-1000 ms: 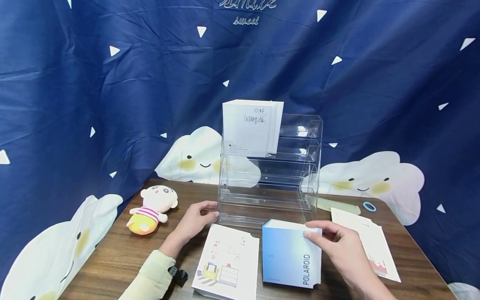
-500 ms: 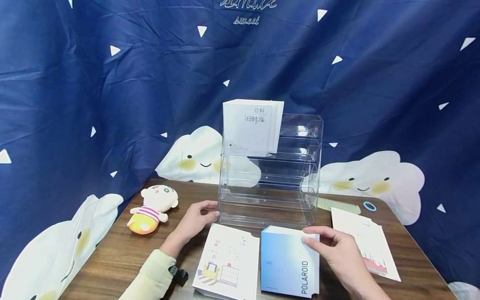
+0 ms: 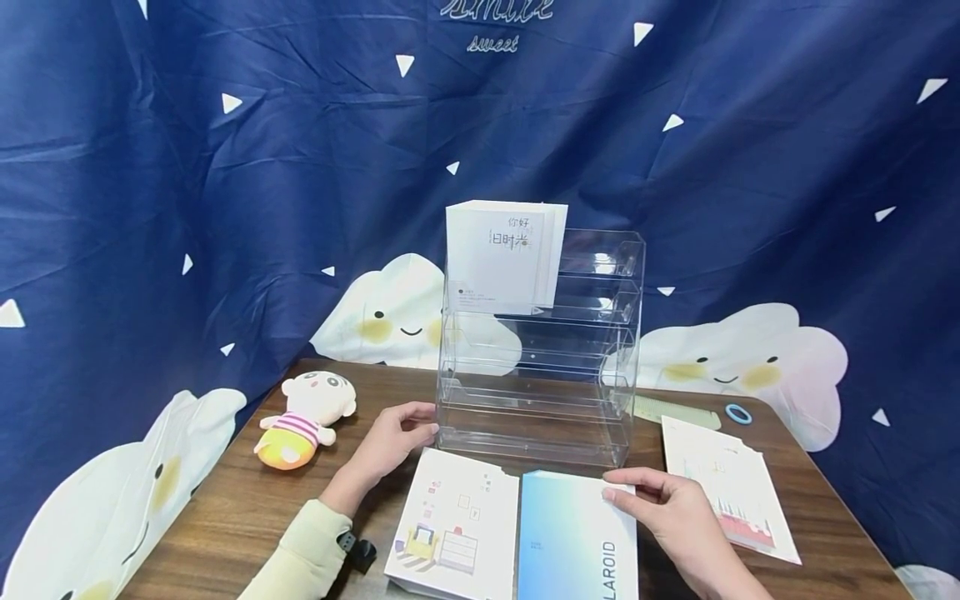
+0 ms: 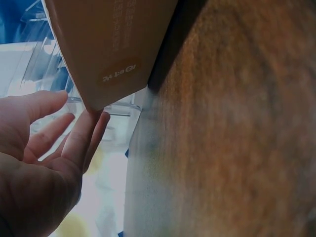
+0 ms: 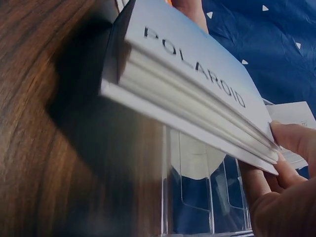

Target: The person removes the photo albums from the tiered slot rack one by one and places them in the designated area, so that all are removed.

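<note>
My right hand point(image 3: 675, 508) pinches the upper right corner of a blue-and-white photo album point(image 3: 573, 533) lettered POLAROID. The right wrist view shows its page edges, with the thumb on the cover and fingers behind the album point(image 5: 187, 74). In the head view its lower end runs past the bottom edge. To its left lies a white album point(image 3: 457, 521) with a room drawing. My left hand point(image 3: 393, 437) rests by the lower left side of a clear tiered rack point(image 3: 532, 400). Its fingers are loosely extended in the left wrist view, near the side of a box-like album point(image 4: 108, 49).
White albums point(image 3: 495, 258) stand at the upper left of the rack. A plush doll point(image 3: 307, 421) lies on the left of the wooden table point(image 3: 217, 517). At right are another white album point(image 3: 731, 483), a pale comb point(image 3: 678, 411) and a blue ring point(image 3: 738, 414). A blue curtain hangs behind.
My right hand has brought the blue album down toward me, so its top edge sits lower and the rack's base shows more. My left hand stays put.
</note>
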`<state>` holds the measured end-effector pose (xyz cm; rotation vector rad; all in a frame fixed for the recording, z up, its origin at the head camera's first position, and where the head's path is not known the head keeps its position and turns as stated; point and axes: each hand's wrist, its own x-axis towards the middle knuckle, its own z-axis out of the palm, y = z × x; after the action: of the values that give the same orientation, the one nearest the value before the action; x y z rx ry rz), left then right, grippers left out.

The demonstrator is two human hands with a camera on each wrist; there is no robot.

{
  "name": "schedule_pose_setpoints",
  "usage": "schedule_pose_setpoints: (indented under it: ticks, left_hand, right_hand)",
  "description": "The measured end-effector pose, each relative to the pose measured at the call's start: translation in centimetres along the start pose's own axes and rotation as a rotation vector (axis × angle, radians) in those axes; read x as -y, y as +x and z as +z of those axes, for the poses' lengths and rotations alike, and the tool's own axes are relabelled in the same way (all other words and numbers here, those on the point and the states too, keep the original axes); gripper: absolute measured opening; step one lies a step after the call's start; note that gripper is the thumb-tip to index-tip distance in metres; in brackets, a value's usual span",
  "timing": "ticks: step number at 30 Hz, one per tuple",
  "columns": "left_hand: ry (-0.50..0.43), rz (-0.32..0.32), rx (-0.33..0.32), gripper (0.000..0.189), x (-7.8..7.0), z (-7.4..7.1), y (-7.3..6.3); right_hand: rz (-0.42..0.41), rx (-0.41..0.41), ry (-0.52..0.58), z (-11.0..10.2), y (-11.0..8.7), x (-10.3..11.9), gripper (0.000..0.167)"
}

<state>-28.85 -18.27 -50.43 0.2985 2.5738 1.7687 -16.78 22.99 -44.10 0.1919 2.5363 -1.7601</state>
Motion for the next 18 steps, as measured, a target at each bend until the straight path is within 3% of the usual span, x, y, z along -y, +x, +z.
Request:
schedule_pose_setpoints:
  ticks: [6, 18]
  left_hand:
    - [0.007, 0.005, -0.001, 0.038, -0.1, -0.1, 0.0]
    - [0.017, 0.003, 0.004, 0.037, 0.2, -0.1, 0.2]
  right_hand:
    - [0.049, 0.040, -0.054, -0.3, 0.5, -0.5, 0.038]
    - [0.037, 0.108, -0.156, -0.2, 1.8, -1.4, 0.033]
